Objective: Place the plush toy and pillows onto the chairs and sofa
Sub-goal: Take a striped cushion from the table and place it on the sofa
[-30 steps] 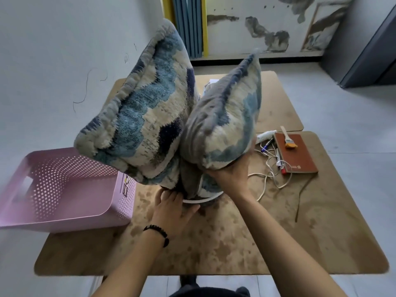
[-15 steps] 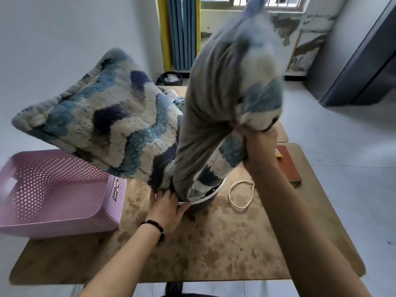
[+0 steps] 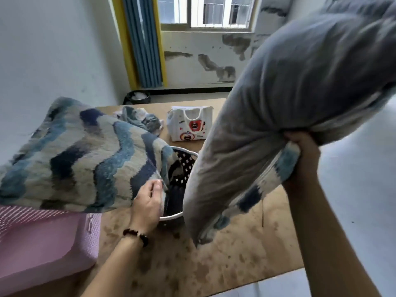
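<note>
Two blue-and-cream zigzag pillows are up over the table. My right hand (image 3: 301,153) grips the edge of one pillow (image 3: 285,108), whose grey back faces me; it is lifted high at the right, its lower corner hanging just above the tabletop. The other pillow (image 3: 79,159) lies tilted at the left, one corner over the dark round basket (image 3: 184,161). My left hand (image 3: 147,202) pinches that corner by the basket's rim. No plush toy, chair or sofa shows.
A pink perforated basket (image 3: 42,243) sits at the left on the stained wooden table (image 3: 214,264). Farther back on a second table are a white tote bag (image 3: 190,125) and crumpled blue cloth (image 3: 141,121). A bin (image 3: 137,97) stands by the curtain.
My right hand has swung its pillow up and to the right, out of the dark basket. The left pillow has tipped lower to the left, and my left hand now pinches its corner.
</note>
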### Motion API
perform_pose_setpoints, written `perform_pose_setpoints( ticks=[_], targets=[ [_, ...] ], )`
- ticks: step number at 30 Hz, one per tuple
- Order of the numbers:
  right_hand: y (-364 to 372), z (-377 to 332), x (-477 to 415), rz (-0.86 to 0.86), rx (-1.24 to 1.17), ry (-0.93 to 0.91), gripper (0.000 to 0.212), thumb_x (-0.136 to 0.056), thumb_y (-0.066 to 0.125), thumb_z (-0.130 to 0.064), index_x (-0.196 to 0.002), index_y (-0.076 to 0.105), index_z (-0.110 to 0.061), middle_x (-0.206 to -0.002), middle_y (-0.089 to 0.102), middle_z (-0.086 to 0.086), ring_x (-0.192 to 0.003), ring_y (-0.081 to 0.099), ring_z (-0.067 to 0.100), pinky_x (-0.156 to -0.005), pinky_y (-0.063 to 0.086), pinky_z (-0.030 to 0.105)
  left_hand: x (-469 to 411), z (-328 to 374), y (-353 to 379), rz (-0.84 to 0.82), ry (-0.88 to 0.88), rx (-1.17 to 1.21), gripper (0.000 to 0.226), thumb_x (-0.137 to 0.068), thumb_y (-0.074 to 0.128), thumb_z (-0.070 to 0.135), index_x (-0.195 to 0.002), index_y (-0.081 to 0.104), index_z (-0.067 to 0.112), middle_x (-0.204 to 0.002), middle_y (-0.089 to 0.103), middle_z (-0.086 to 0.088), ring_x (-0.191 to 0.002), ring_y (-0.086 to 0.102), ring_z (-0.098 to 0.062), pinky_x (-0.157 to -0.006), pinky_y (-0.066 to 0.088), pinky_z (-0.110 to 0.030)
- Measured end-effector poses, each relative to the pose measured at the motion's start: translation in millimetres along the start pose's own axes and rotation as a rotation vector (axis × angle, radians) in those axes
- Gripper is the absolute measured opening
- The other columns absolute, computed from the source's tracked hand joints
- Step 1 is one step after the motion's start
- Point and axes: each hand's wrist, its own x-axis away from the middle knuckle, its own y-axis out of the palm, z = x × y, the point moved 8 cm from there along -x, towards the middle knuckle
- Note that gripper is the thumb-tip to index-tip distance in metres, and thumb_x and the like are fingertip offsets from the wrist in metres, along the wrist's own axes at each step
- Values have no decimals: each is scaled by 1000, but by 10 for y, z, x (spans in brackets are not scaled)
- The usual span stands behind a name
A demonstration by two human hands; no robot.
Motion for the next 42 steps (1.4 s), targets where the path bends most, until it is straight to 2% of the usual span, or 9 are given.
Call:
perform_pose_setpoints(
  ticks=[12, 17, 19, 21, 23, 26, 32, 39, 42],
  targets=[
    [-770, -807, 1188, 343, -153, -562, 57, -84, 46, 3, -35, 53, -24, -47, 53, -13, -51, 54, 4, -57, 45, 13, -77, 1743, 1110, -719, 386, 385, 113, -67, 49, 94, -151, 40, 19, -148, 46, 12, -135, 43, 2, -117, 31, -20],
    [-1657, -450, 2137, 741, -10, -364, 64, -85, 53, 4, -24, 53, -16, -40, 57, -13, -41, 56, 0, -48, 45, 14, 1172, 1676, 1965, -1159, 334, 414, 70, -71, 74, 65, -128, 60, 25, -106, 75, 18, -101, 67, 9, -88, 52, -14],
    [-1915, -415, 2465, 790, 62, -263, 61, -94, 51, 9, -39, 70, -9, -55, 71, -1, -64, 68, 8, -69, 49, 25, 1664, 1458, 2188, -1212, 231, 399, 66, -63, 81, 63, -111, 69, 21, -98, 78, 13, -99, 72, -8, -82, 56, -23],
    [-2240, -372, 2835, 899, -96, -93, 29, -103, 42, 7, -109, 61, 28, -119, 70, 30, -116, 65, 20, -97, 43, 31, 2095, 1317, 2298, -1200, 182, 368, 58, -62, 82, 59, -101, 73, 17, -95, 79, 4, -98, 72, -15, -82, 58, -31],
    [-2408, -420, 3182, 783, 152, -90, 76, -92, 74, -20, -145, 31, 13, -132, 64, 28, -120, 61, 12, -87, 49, 12, 2524, 1369, 2331, -1213, 214, 380, 37, -81, 81, 41, -107, 73, 17, -104, 78, 0, -104, 71, -13, -88, 56, -30],
    [-2786, -390, 3920, 933, 107, -202, 69, -62, 82, -34, -124, 68, -8, -99, 80, 1, -94, 76, 15, -82, 56, 32, 3184, 1647, 2203, -1278, 270, 467, 44, -93, 63, 41, -132, 63, 21, -133, 67, -1, -120, 61, -4, -101, 47, -22],
    [-3246, -290, 5118, 1120, -13, -461, 57, -54, 82, -24, -106, 74, -1, -100, 79, 12, -97, 75, 26, -86, 57, 39, 5094, 1853, 1899, -1614, 590, 437, 80, -86, 54, 63, -155, 33, 29, -156, 41, 17, -142, 36, 6, -115, 30, -20],
    [-3946, -222, 6787, 944, -13, -464, 73, -88, 65, -55, -149, 47, -20, -141, 64, -6, -131, 59, 12, -106, 49, 30, 6809, 1669, 1941, -1502, 430, 371, 42, -94, 45, 51, -97, 68, 16, -96, 68, -2, -88, 62, -16, -81, 48, -37],
    [-4461, -309, 7738, 1133, -51, -530, 91, -69, 69, -79, -143, 54, -29, -132, 69, -1, -123, 64, 15, -105, 50, 36, 7569, 1755, 2148, -1603, 350, 335, 66, -96, 44, 63, -120, 66, 5, -105, 67, -11, -102, 65, -33, -94, 51, -50]
  ],
)
